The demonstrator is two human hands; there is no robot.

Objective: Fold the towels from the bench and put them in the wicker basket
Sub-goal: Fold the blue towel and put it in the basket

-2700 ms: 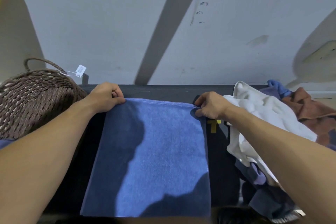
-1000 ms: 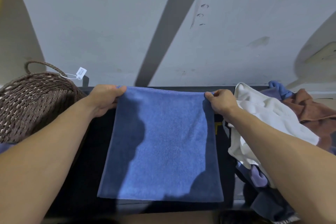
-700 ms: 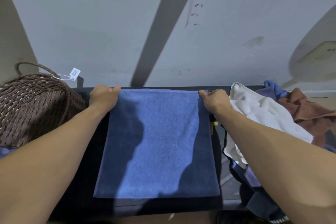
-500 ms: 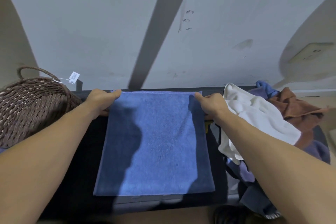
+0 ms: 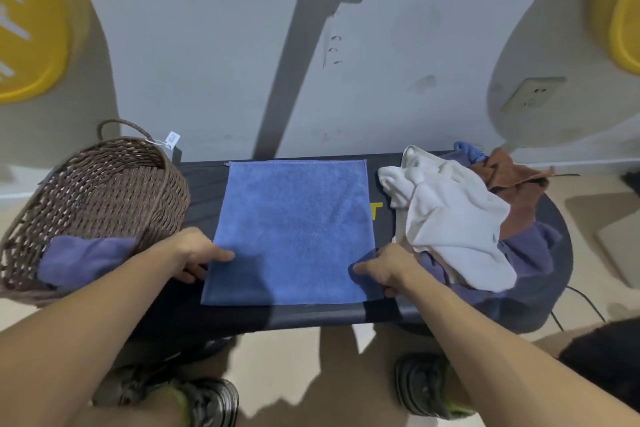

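Note:
A blue towel [image 5: 294, 225] lies spread flat on the dark bench [image 5: 204, 180]. My left hand [image 5: 195, 255] pinches the towel's left edge near the front corner, thumb on top. My right hand [image 5: 384, 269] pinches the right edge near the front corner, and the cloth bunches a little under the thumb. The brown wicker basket [image 5: 104, 191] stands at the left end of the bench, with a purple towel [image 5: 83, 258] inside it. A heap of unfolded towels, white [image 5: 450, 218], brown [image 5: 512, 184] and purple [image 5: 530, 246], lies at the right end.
A grey wall [image 5: 207, 45] rises right behind the bench, with a socket [image 5: 533, 94] at the right. A white tag [image 5: 172, 139] hangs from the basket's handle. My shoes [image 5: 207, 402] stand on the floor below the bench's front edge. A black cable [image 5: 585, 302] runs at the right.
Both hands have left the towel's far corners and come back along its sides to the near corners. The view has pulled back and tilted down.

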